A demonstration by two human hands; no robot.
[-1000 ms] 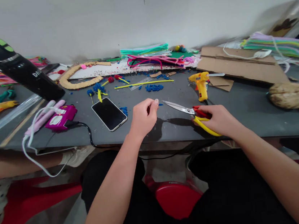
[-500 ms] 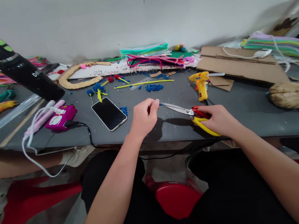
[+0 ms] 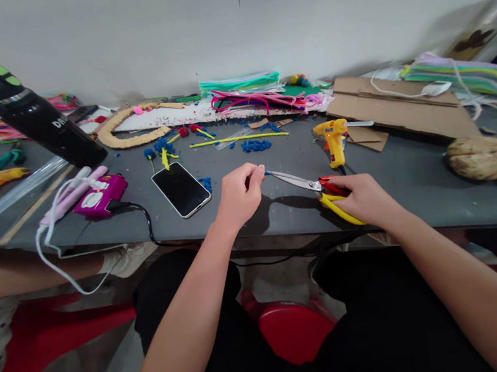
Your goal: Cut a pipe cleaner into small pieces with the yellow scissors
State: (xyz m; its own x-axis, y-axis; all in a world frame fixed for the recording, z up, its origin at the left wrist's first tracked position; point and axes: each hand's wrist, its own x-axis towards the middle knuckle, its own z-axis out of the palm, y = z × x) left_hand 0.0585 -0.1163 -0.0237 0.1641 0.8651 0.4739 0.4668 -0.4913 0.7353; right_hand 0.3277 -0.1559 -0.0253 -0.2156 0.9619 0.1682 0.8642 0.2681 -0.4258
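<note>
My left hand (image 3: 244,191) is closed in a pinch, with thumb and forefinger on a small blue piece of pipe cleaner (image 3: 267,173) that shows only as a short tip. Scissors (image 3: 295,181) with one red and one yellow handle are gripped in my right hand (image 3: 365,197). Their narrow blades point left and look nearly closed, with the tips at the blue piece. Just beyond my hands, several short blue pieces (image 3: 256,145) lie in a pile on the grey table (image 3: 411,184). A long yellow pipe cleaner (image 3: 239,139) lies behind them.
Left of my hands lie a phone (image 3: 181,189) and a purple power adapter (image 3: 101,197) with cables. A yellow glue gun (image 3: 334,140) stands beyond the scissors. Cardboard (image 3: 397,104) is at the back right; a large black cylindrical device (image 3: 47,117) leans at the left.
</note>
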